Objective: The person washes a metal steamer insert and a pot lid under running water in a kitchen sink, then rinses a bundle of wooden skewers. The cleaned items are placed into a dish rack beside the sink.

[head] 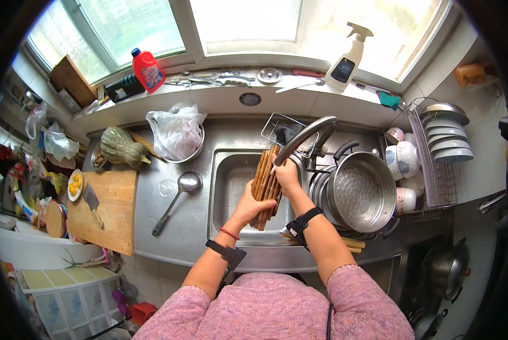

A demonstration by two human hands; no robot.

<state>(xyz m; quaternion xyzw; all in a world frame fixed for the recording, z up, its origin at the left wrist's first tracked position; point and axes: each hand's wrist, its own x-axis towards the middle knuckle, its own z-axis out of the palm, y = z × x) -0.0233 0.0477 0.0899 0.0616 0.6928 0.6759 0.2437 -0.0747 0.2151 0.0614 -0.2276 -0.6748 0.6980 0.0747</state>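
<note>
Over the steel sink (232,191), a bundle of brown wooden sticks, apparently chopsticks (263,182), lies between both hands. My left hand (256,206) grips its lower left part, with the thumb across the sticks. My right hand (286,172) is at the upper right of the bundle, beneath the end of the curved faucet (307,138); its fingertips are partly hidden by the spout. Whether water is running cannot be told. More light-coloured sticks (353,245) lie on the front edge of the counter, partly behind my right forearm.
Right of the sink stand a steel steamer pot (360,191) and a dish rack (439,199) with bowls and plates. To the left are a ladle (189,182), a cutting board (118,204) with a cleaver (91,199), a squash (120,145) and a bagged bowl (202,142).
</note>
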